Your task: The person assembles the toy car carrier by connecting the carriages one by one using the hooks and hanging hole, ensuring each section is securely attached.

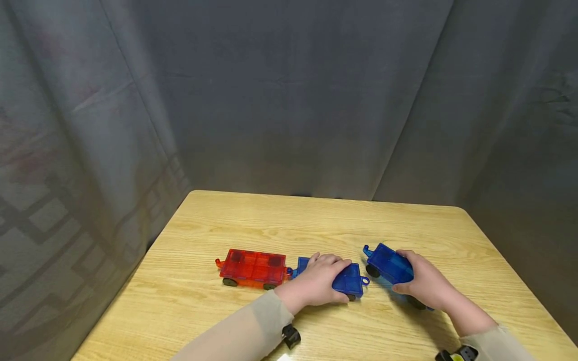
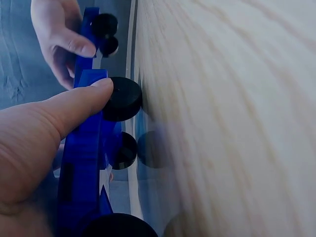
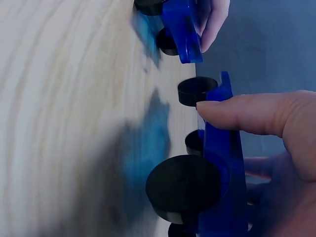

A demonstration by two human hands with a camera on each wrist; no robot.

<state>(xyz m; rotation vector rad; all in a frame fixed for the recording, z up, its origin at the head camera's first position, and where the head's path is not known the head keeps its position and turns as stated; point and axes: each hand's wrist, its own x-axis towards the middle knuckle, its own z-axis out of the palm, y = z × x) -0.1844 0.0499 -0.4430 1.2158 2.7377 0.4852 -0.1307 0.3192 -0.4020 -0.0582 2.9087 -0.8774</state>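
A translucent red toy train car (image 1: 255, 268) stands on its wheels at the left, its right end joined to a blue toy train car (image 1: 351, 282). My left hand (image 1: 316, 285) lies over that blue car and grips it by its sides, the thumb near a black wheel in the left wrist view. A ring sticks out at the car's right end. My right hand (image 1: 426, 283) holds a second blue car (image 1: 388, 263) slightly tilted, its hook (image 1: 367, 249) pointing left toward the ring but apart from it. Its wheels hang above the tabletop, with a shadow beneath in the right wrist view.
The cars are on a light wood table (image 1: 235, 215) with rounded far corners. Grey curtains (image 1: 289, 100) hang behind it and at both sides. A dark wrist camera (image 1: 291, 336) sits at the left sleeve, and another (image 1: 458, 354) at the right.
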